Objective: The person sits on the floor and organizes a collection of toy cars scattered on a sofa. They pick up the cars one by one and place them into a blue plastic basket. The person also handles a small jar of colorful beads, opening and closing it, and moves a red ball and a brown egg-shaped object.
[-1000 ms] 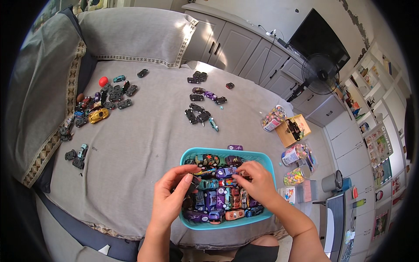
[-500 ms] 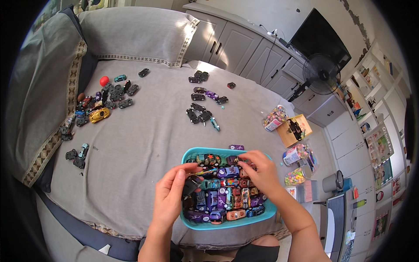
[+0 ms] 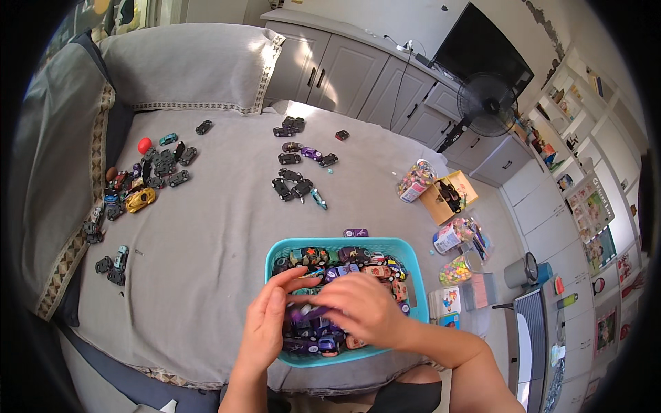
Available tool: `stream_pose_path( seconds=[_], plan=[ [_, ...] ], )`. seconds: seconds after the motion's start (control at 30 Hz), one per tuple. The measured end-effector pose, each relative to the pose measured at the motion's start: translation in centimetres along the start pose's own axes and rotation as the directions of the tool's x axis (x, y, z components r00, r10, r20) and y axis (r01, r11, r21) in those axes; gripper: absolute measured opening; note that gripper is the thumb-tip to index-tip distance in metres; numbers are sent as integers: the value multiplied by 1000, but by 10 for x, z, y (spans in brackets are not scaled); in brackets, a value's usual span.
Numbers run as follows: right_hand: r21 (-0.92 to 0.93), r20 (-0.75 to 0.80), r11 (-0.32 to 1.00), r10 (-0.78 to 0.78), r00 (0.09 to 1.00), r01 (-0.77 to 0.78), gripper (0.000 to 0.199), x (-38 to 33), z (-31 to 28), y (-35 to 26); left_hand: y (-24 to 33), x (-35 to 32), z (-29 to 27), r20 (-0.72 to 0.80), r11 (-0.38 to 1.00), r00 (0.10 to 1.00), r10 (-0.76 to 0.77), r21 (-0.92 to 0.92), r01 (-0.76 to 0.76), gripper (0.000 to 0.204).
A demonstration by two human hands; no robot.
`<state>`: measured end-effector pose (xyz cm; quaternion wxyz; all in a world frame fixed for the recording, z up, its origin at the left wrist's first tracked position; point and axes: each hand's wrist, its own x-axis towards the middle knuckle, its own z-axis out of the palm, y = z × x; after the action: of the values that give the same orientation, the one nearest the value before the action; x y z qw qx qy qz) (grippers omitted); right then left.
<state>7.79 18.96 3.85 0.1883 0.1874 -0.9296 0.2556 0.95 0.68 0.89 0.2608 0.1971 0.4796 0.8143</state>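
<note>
A turquoise plastic basket (image 3: 407, 258) full of small toy cars in purple, blue, orange and green stands in front of me. Over its left part my two hands meet. My left hand (image 3: 270, 306) is closed around the side of a purple toy car (image 3: 306, 314), which is blurred by motion. From the right, my right hand (image 3: 365, 306) reaches across the basket, its thumb and fingers pinching the same car. My hands and wrists hide much of the middle of the basket. One purple toy car (image 3: 356, 233) lies just outside the far rim.
On the grey sofa cover (image 3: 220, 227) a heap of dark toy cars (image 3: 164, 162) lies at left, with a yellow car (image 3: 140, 199) and red ball (image 3: 144, 145). More cars (image 3: 292, 187) lie further off. At right are jars of colourful beads (image 3: 416, 182) and a wooden box (image 3: 441, 203).
My right hand has moved left from the basket's far right part to meet my left hand. A purple car now shows between them, where my left hand held a dark one. The view has shifted.
</note>
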Motion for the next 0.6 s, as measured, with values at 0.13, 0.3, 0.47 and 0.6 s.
stream_pose_path(
  seconds=[0.13,0.3,0.47,0.6],
  plan=[
    [236,-28,801,571,820,-550,29,-12,-43,24,-1,-1,-6,-19,999,999,-35,-23,35,44],
    [198,60,641,747,662,-742,24,-51,-81,83,-4,2,-3,-12,999,999,-41,-21,41,38],
    [-69,34,748,662,748,-659,21,-50,-69,93,-6,2,-4,-27,999,999,-33,-15,33,36],
    [-253,-150,824,484,862,-506,17,-49,-57,96,-6,3,-5,-34,1000,999,-22,-5,22,35]
  ],
)
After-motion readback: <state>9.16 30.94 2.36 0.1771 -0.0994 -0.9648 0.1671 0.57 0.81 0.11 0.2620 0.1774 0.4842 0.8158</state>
